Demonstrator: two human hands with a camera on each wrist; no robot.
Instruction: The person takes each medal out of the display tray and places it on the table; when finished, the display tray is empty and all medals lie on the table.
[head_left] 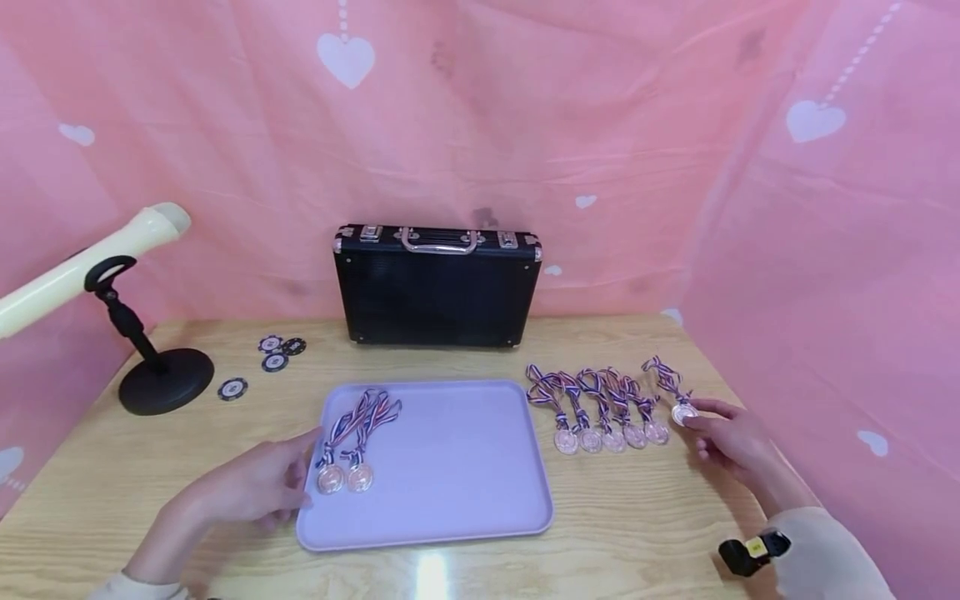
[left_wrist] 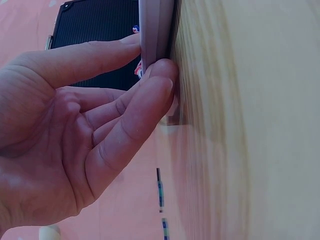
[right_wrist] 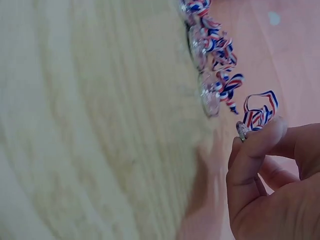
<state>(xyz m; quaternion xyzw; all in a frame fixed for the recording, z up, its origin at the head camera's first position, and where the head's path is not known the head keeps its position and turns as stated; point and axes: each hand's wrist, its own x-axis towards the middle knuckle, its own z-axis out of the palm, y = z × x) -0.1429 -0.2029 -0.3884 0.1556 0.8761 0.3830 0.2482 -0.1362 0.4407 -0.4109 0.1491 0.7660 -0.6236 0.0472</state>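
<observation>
Pinching a medal (head_left: 683, 413) between thumb and fingertips, right hand (head_left: 731, 442) sits at 4 o'clock on the wooden table (head_left: 90, 467); right wrist view shows the disc edge-on under the thumb tip (right_wrist: 260, 137), striped ribbon looped above it. Medal is at the right end of a row of five more medals (head_left: 611, 437), just beside the nearest, discs toward the viewer, red-white-blue ribbons trailing toward 12.

Left hand (head_left: 251, 487) at 7 o'clock, gripping the left rim of the lilac tray (head_left: 465, 467): thumb on top, forefinger (left_wrist: 145, 100) curled under the edge. Two medals (head_left: 345, 477) lie on the tray's left part, side by side, close to that hand.

Black case (head_left: 437, 287) with metal corners, latches and handle stands upright at 12. Four poker chips (head_left: 272, 354) at 10 o'clock; their markings too small to read. Cream microphone on black round stand (head_left: 161, 379) at 9. Pink heart-print cloth (head_left: 525, 125) behind. No legible writing anywhere.
</observation>
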